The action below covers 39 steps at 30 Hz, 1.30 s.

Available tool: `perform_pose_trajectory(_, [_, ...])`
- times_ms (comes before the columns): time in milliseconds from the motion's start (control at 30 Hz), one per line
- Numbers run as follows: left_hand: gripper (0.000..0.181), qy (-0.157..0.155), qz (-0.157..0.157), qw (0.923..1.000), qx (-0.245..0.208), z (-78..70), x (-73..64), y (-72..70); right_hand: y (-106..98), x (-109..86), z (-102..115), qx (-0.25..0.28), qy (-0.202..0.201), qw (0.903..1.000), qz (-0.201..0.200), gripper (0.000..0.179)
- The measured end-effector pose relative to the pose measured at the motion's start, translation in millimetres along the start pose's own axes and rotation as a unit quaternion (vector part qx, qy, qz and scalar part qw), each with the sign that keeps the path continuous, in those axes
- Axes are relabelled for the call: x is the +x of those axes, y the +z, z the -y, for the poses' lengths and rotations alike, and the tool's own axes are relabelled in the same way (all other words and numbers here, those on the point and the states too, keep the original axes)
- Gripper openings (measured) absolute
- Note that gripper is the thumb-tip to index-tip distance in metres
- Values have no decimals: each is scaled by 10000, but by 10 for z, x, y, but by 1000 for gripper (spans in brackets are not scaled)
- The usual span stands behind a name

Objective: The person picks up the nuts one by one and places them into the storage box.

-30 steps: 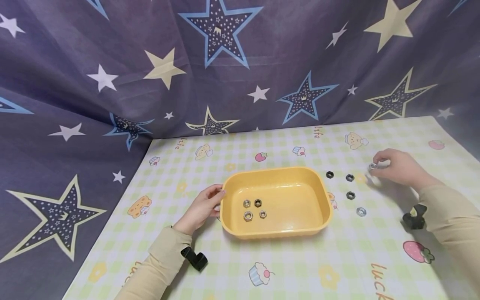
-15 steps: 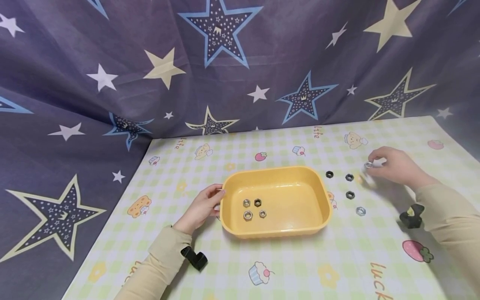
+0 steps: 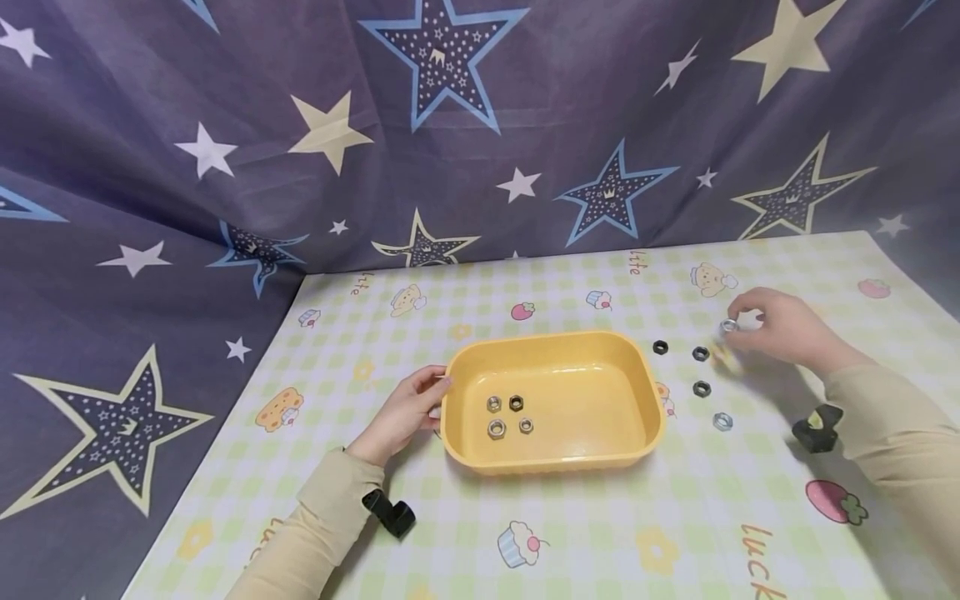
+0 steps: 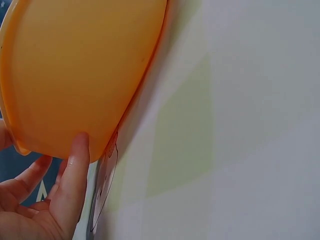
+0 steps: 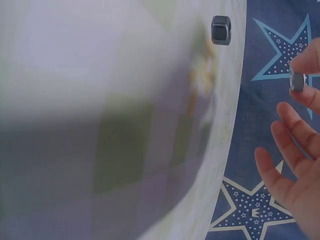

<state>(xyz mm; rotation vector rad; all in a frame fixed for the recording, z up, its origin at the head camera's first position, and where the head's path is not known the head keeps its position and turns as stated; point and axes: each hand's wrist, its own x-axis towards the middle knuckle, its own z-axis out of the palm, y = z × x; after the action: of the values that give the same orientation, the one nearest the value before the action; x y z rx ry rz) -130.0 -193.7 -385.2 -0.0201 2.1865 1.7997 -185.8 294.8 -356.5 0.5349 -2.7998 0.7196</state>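
Observation:
My left hand (image 3: 401, 412) grips the left end of a yellow plastic tray (image 3: 555, 463), fingertips at its rim. In the left wrist view, fingers (image 4: 75, 170) lie against the tray's end wall. Inside the tray, toward its left half, lie several metal hex nuts (image 3: 497, 429), one darker than the others. To the right of the tray, my right hand (image 3: 787, 329) pinches a silver hex nut (image 3: 728, 327) between thumb and forefinger, above the table. The right wrist view shows that nut (image 5: 297, 81) edge-on, the other fingers spread loosely.
Between the tray and my right hand, a black nut (image 3: 660, 347), two dark nuts (image 3: 701, 353) and a silver nut (image 3: 722, 422) lie on the checked tablecloth (image 3: 600, 542). A dark star-patterned curtain (image 3: 480, 167) hangs behind the table.
My right hand has moved a little left and away from me, carrying the silver nut. The left hand and tray stay in place.

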Motion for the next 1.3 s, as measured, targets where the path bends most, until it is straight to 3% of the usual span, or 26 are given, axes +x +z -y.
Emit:
perform_pose_trajectory(833, [34, -37, -66, 10000, 8, 1, 1, 4, 11, 90, 274, 441, -375, 9982, -144, 19])
perform_pose_trajectory(1300, [36, -2, -67, 10000, 48, 25, 12, -11, 15, 148, 443, 841, -156, 9963, 34, 20])
